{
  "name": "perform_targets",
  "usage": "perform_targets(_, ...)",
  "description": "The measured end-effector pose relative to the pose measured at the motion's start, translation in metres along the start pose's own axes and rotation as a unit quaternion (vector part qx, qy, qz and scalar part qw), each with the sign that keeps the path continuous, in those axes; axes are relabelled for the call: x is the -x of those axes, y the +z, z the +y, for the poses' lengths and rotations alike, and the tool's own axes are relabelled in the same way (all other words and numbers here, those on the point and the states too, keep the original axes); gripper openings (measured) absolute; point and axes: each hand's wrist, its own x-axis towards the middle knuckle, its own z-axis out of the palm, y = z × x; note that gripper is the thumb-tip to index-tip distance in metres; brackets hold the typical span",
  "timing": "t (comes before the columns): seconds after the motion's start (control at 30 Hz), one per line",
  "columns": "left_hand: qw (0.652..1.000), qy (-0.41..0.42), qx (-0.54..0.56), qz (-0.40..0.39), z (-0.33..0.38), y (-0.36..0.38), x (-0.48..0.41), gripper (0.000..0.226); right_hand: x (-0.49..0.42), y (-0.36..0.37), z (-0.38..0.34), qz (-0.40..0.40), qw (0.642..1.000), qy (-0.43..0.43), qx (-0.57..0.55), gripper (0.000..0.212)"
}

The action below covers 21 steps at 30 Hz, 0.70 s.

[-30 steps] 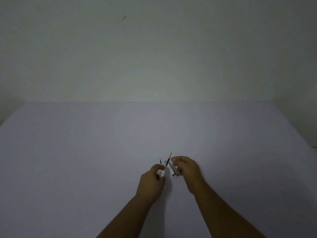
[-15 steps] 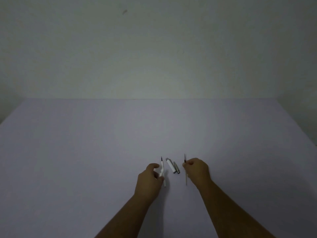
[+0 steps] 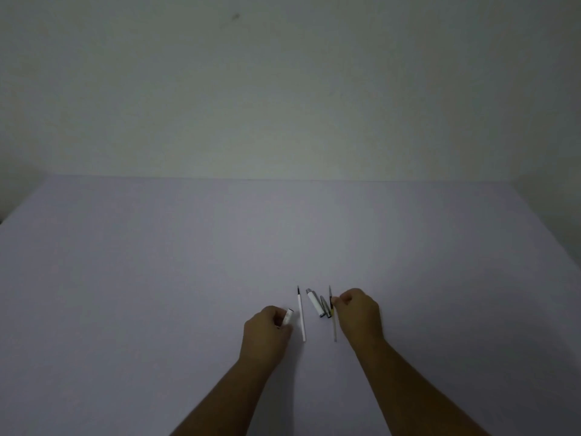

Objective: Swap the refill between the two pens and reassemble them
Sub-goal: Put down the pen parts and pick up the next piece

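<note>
Two pens lie taken apart on the pale table (image 3: 157,278). A thin white refill (image 3: 301,316) with a dark tip lies free between my hands, pointing away. My left hand (image 3: 267,332) is closed on a short white pen barrel piece (image 3: 287,317). Right of the refill lie a white barrel piece (image 3: 313,302) and a dark grey piece (image 3: 324,306), side by side. My right hand (image 3: 358,313) pinches the second refill (image 3: 333,319), a thin pale rod with a dark tip, whose lower end rests near the table.
A plain wall (image 3: 283,89) rises behind the table's far edge. Both of my forearms reach in from the bottom of the view.
My hands have drawn apart. The white refill has left my left hand and lies on the table; the left hand has shifted left with a barrel piece. My right hand moved closer to the grey piece.
</note>
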Motion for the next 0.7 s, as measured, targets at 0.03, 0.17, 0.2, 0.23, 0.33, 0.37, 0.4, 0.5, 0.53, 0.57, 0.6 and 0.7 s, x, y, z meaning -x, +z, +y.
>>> perform_targets(0.03,1.000,-0.003,0.004,0.004,0.000,-0.001,0.000,0.017,0.002,0.001,-0.004,0.002,1.000,-0.019,0.005,0.021)
perform_targets(0.17,1.000,-0.013,0.013,0.016,-0.002,-0.006,-0.001,0.017,0.012,0.026,-0.024,-0.078,0.988,-0.082,0.101,0.026)
perform_targets(0.2,1.000,-0.014,0.012,0.019,-0.002,-0.007,-0.001,0.018,0.015,0.035,-0.027,-0.093,0.982,-0.092,0.138,0.028)
perform_targets(0.23,1.000,-0.016,0.014,0.022,-0.003,-0.008,-0.001,0.018,0.017,0.043,-0.028,-0.098,0.975,-0.102,0.170,0.030)
perform_targets(0.33,0.999,-0.023,0.016,0.025,-0.006,-0.011,0.000,0.018,0.022,0.058,-0.026,-0.092,0.959,-0.127,0.238,0.029)
perform_targets(0.37,0.999,-0.026,0.017,0.025,-0.007,-0.011,0.000,0.019,0.023,0.060,-0.025,-0.093,0.957,-0.119,0.250,0.028)
perform_targets(0.4,0.999,-0.029,0.019,0.026,-0.008,-0.011,0.001,0.020,0.024,0.062,-0.025,-0.090,0.957,-0.105,0.253,0.026)
perform_targets(0.5,0.999,-0.038,0.024,0.028,-0.010,-0.012,0.002,0.021,0.029,0.060,-0.029,-0.076,0.971,-0.067,0.215,0.023)
perform_targets(0.53,0.999,-0.037,0.023,0.025,-0.010,-0.012,0.002,0.021,0.029,0.056,-0.031,-0.069,0.979,-0.059,0.181,0.025)
perform_targets(0.57,0.999,-0.034,0.022,0.021,-0.010,-0.012,0.003,0.020,0.030,0.051,-0.033,-0.059,0.987,-0.054,0.137,0.027)
perform_targets(0.6,0.999,-0.031,0.019,0.016,-0.009,-0.012,0.004,0.019,0.030,0.046,-0.036,-0.046,0.994,-0.051,0.082,0.026)
perform_targets(0.7,1.000,-0.017,0.010,0.000,-0.002,-0.009,0.008,0.015,0.030,0.023,-0.041,-0.012,0.996,-0.025,-0.084,0.019)
